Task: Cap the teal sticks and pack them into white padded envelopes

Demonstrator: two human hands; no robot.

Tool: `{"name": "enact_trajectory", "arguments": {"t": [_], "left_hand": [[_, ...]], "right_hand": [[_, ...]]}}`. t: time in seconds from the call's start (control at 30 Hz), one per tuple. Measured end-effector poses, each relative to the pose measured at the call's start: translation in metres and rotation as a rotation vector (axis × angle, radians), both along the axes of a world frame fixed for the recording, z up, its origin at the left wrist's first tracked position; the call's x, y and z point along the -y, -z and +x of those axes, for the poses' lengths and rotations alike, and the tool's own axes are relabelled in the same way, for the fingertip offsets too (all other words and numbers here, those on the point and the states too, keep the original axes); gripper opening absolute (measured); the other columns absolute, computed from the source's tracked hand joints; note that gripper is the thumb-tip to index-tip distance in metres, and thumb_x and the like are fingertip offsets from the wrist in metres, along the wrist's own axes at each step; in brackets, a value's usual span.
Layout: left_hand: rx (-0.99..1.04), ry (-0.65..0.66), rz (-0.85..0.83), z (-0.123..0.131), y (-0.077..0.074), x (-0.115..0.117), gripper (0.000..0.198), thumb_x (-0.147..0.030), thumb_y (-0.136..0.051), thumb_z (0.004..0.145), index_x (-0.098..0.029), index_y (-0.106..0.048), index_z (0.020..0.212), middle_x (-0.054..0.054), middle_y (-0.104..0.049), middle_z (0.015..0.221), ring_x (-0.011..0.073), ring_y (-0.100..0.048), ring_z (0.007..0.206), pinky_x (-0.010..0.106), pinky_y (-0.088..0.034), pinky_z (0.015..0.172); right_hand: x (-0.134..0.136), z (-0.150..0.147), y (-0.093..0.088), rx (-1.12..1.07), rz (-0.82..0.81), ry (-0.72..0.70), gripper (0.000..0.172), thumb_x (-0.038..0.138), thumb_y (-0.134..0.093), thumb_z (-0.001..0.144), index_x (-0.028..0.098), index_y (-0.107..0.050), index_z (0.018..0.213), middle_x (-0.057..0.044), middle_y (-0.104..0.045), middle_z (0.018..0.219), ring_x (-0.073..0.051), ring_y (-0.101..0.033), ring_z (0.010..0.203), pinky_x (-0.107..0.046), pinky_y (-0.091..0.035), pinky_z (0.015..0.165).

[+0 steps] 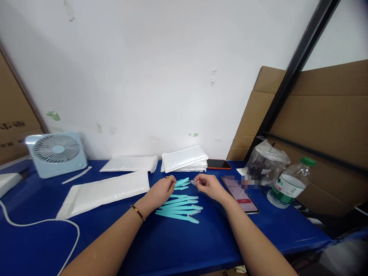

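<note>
My left hand (161, 191), with a ring and a bracelet, is closed in a pinch at the handle end of a teal eyebrow razor (183, 181). More teal razors lie close under its fingertips. To the right, my right hand (209, 185) pinches a small clear plastic cap (193, 183), just apart from the razor's tip. Nearer to me, several teal eyebrow razors (179, 207) are fanned out on the blue table (184, 245), their blade ends pointing right. My fingers partly hide both held things.
White padded mailers (184, 158) are stacked by the wall; a single mailer (109, 191) lies at left. A phone (241, 197), another phone (219, 164), a water bottle (290, 186) and a plastic bag (266, 161) stand or lie right. A fan (59, 153) and white cable (43, 220) are left.
</note>
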State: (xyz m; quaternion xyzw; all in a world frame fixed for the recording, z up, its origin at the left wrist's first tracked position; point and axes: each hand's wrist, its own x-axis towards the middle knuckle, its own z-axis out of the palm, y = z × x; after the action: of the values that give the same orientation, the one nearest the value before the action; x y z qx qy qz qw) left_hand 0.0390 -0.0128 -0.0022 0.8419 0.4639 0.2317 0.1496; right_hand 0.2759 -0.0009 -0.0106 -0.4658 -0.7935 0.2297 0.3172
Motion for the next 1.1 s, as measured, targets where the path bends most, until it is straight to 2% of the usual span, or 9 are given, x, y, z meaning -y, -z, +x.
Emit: {"name": "enact_trajectory", "arguments": {"t": [0.13,0.3,0.53,0.77,0.9,1.03,1.1], "left_hand": [[0.088,0.010,-0.094,-0.003,0.001,-0.002,0.030,-0.034,-0.023,0.091,-0.020,-0.046,0.079,-0.001,-0.053,0.073,0.0126,-0.049,0.064,0.025,-0.039,0.063],[0.104,-0.008,-0.159,-0.006,0.001,-0.005,0.034,-0.038,-0.021,0.089,-0.019,-0.047,0.076,0.001,-0.055,0.076,0.0138,-0.051,0.069,0.026,-0.040,0.065],[0.094,0.012,-0.197,-0.006,0.004,-0.006,0.035,-0.039,-0.025,0.088,-0.018,-0.049,0.074,0.001,-0.057,0.076,0.0143,-0.052,0.069,0.026,-0.041,0.069],[0.115,0.029,-0.207,-0.009,0.005,-0.008,0.036,-0.039,-0.026,0.088,-0.018,-0.050,0.073,0.001,-0.059,0.078,0.0143,-0.052,0.070,0.026,-0.040,0.068],[0.116,0.048,-0.212,-0.008,0.005,-0.006,0.034,-0.038,-0.027,0.089,-0.018,-0.050,0.073,0.000,-0.058,0.077,0.0136,-0.052,0.068,0.025,-0.040,0.066],[0.097,0.105,-0.216,-0.004,0.002,-0.001,0.033,-0.035,-0.027,0.089,-0.018,-0.052,0.075,0.000,-0.058,0.078,0.0132,-0.052,0.069,0.024,-0.040,0.067],[0.070,0.148,-0.210,-0.003,0.000,0.002,0.033,-0.033,-0.027,0.089,-0.018,-0.053,0.075,0.000,-0.059,0.078,0.0130,-0.052,0.070,0.023,-0.040,0.066]], "right_hand": [[0.003,0.001,-0.005,0.059,0.154,0.028,0.015,0.027,-0.050,0.078,0.017,-0.062,0.079,0.000,-0.056,0.064,-0.009,-0.047,0.054,-0.019,-0.037,0.052],[0.009,-0.001,-0.012,0.141,0.356,-0.038,0.018,0.019,-0.045,0.082,0.020,-0.063,0.085,-0.005,-0.063,0.081,-0.014,-0.056,0.072,-0.022,-0.043,0.066],[0.009,-0.008,-0.006,0.316,0.514,-0.131,0.024,0.016,-0.039,0.086,0.021,-0.061,0.094,-0.007,-0.064,0.094,-0.016,-0.058,0.086,-0.026,-0.045,0.079],[0.008,-0.004,-0.005,0.375,0.543,-0.111,0.026,0.016,-0.037,0.088,0.020,-0.061,0.097,-0.008,-0.063,0.096,-0.016,-0.057,0.090,-0.027,-0.045,0.081],[0.014,-0.013,-0.004,0.372,0.544,-0.169,0.026,0.019,-0.037,0.089,0.021,-0.061,0.099,-0.009,-0.063,0.095,-0.017,-0.058,0.089,-0.028,-0.046,0.079],[0.023,-0.024,-0.006,0.297,0.481,-0.265,0.023,0.021,-0.040,0.088,0.021,-0.062,0.096,-0.007,-0.063,0.088,-0.015,-0.058,0.082,-0.026,-0.046,0.075],[0.024,-0.022,-0.008,0.218,0.419,-0.265,0.020,0.022,-0.044,0.086,0.021,-0.062,0.093,-0.006,-0.063,0.085,-0.014,-0.058,0.076,-0.023,-0.047,0.069]]}}
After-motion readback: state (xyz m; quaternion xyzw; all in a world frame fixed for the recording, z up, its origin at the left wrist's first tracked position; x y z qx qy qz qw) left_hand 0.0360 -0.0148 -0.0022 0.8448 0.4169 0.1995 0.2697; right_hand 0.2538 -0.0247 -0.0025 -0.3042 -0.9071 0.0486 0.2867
